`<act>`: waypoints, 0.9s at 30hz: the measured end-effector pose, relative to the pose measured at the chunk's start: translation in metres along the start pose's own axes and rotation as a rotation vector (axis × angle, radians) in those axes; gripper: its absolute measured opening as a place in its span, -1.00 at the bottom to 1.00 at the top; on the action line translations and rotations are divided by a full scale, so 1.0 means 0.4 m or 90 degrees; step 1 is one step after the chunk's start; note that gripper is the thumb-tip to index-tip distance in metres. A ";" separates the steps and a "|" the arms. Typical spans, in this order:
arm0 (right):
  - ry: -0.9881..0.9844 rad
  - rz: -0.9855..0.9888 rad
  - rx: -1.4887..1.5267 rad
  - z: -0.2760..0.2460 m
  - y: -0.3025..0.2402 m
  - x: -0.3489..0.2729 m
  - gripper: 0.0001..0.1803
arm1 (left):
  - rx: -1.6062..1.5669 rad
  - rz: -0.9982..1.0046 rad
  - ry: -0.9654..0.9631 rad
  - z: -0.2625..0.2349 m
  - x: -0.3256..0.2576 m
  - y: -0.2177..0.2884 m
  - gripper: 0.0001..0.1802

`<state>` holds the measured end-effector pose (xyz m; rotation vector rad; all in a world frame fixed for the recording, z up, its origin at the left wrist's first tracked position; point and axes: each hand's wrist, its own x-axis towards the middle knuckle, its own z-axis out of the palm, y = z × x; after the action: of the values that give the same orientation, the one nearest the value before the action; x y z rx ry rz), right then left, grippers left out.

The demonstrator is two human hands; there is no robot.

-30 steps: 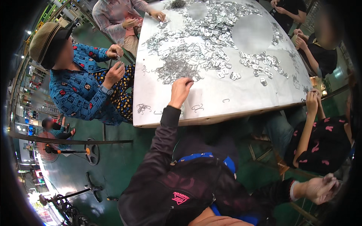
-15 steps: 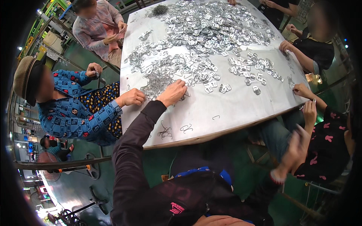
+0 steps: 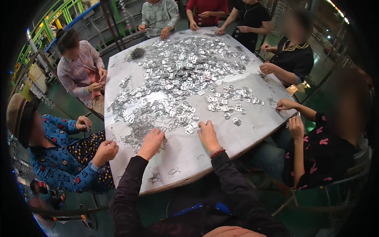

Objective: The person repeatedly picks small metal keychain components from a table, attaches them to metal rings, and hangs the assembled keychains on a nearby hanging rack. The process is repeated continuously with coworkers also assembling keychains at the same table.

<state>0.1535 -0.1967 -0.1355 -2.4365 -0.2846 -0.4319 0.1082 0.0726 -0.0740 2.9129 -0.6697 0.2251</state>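
My left hand rests at the right side of a heap of thin bent wire hooks. Its fingers are drawn together over the hooks; whatever lies between them is too small to make out. My right hand, with a red bracelet at the wrist, reaches down to the white tabletop just right of the nearest flat silver buckles. Its fingers are bent and a little apart, and nothing shows in them. A large mound of the same buckles spreads over the middle and far part of the table.
A smaller group of buckles lies to the right. Loose hooks lie near the table's front edge. A dark wire clump sits at the far left. Several people work around the white table, one in a blue patterned shirt close on my left.
My right hand has come from beside the table's right edge onto the tabletop by the buckles. My left hand stays at the hook heap. The view has shifted, showing more people at the far side.
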 end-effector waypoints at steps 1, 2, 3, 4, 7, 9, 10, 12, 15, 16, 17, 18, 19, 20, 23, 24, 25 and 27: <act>0.005 0.010 0.011 -0.003 0.003 -0.014 -0.78 | -0.033 -0.035 0.012 -0.010 0.000 -0.006 -0.91; 0.012 0.016 0.034 -0.010 0.005 -0.029 -0.79 | -0.072 -0.059 0.050 -0.017 -0.002 -0.008 -0.90; 0.029 0.019 0.064 -0.025 0.011 -0.041 -0.77 | -0.084 -0.056 0.077 -0.022 -0.002 -0.008 -0.93; 0.050 0.017 0.106 -0.046 0.018 -0.054 -0.75 | -0.066 -0.080 0.001 -0.024 0.000 -0.005 -0.94; 0.027 0.164 0.275 -0.097 0.008 -0.100 -0.72 | -0.008 -0.092 -0.088 -0.022 0.002 0.005 -0.91; 0.011 0.236 0.353 -0.125 0.001 -0.119 -0.74 | -0.014 -0.125 -0.066 -0.019 0.005 0.010 -0.90; 0.019 0.235 0.371 -0.131 -0.002 -0.123 -0.77 | -0.023 -0.149 -0.060 -0.019 0.008 0.010 -0.89; 0.027 0.259 0.415 -0.131 0.001 -0.119 -0.85 | -0.032 -0.154 -0.004 -0.020 0.024 0.005 -0.90; -0.003 0.342 0.409 -0.113 0.043 -0.061 -0.87 | -0.027 -0.132 0.025 -0.015 0.047 0.001 -0.90; 0.000 0.385 0.428 -0.107 0.056 -0.057 -0.84 | -0.060 -0.148 -0.058 -0.017 0.058 -0.005 -0.86; -0.015 0.408 0.493 -0.106 0.066 -0.057 -0.79 | 0.013 -0.086 -0.001 -0.014 0.051 0.002 -0.86; 0.022 0.400 0.571 -0.101 0.065 -0.062 -0.71 | -0.005 -0.100 0.051 -0.010 0.043 0.013 -0.85; 0.022 0.370 0.600 -0.105 0.066 -0.068 -0.71 | -0.064 -0.103 0.082 -0.009 0.047 0.019 -0.82; 0.029 0.365 0.657 -0.110 0.057 -0.083 -0.70 | -0.120 -0.085 0.142 -0.008 0.043 0.025 -0.79; 0.023 0.367 0.752 -0.128 0.010 -0.141 -0.68 | -0.362 -0.241 -0.003 -0.002 0.039 0.030 -0.76; 0.023 0.355 0.778 -0.146 -0.002 -0.158 -0.67 | -0.483 -0.288 -0.046 0.002 0.047 0.028 -0.75; 0.022 0.369 0.782 -0.162 -0.016 -0.170 -0.66 | -0.501 -0.277 -0.071 0.010 0.048 0.032 -0.72; 0.030 0.396 0.793 -0.185 -0.046 -0.200 -0.64 | -0.496 -0.298 -0.138 0.030 0.040 0.038 -0.70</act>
<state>0.0568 -0.2365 -0.1002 -1.1791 0.2015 0.0164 0.1170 0.0502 -0.0812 2.2456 -0.0390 -0.3357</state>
